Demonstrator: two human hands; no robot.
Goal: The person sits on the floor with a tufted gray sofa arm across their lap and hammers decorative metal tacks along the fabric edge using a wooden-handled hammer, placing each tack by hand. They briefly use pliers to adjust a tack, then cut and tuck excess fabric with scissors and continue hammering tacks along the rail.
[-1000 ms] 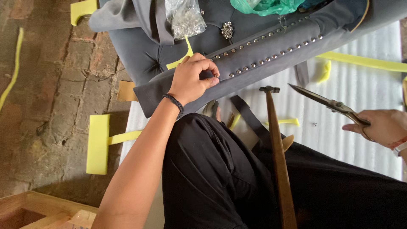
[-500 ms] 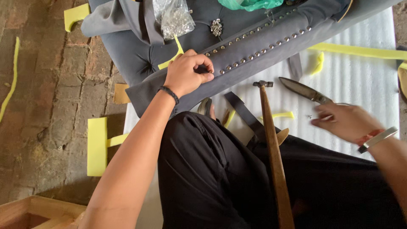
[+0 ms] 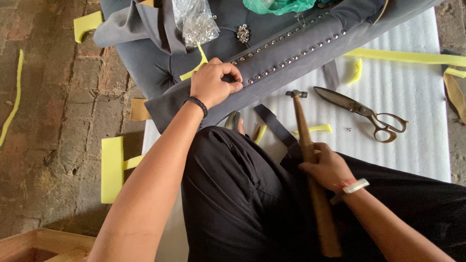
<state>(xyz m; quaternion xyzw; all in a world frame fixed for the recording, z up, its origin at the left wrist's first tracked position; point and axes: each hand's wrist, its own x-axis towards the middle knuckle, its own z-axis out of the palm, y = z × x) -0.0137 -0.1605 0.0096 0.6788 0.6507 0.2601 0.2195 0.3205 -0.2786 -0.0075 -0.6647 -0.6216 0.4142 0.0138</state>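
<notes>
My right hand (image 3: 326, 167) wraps its fingers around the wooden hammer (image 3: 310, 170) handle over my lap. Farther out, my left hand (image 3: 213, 85) pinches something too small to see against the studded grey upholstery panel (image 3: 291, 53). Scissors (image 3: 361, 111) lie beyond on white foam sheet (image 3: 412, 97).

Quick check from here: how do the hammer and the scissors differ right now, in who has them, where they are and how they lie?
The hammer is gripped by the right hand along its wooden handle, head pointing at the grey studded panel; the scissors lie untouched. The hammer runs over the person's lap; the scissors rest flat on the white sheet, blades closed. The hammer is mostly wood; the scissors are all metal. Both sit right of the left hand.
</notes>
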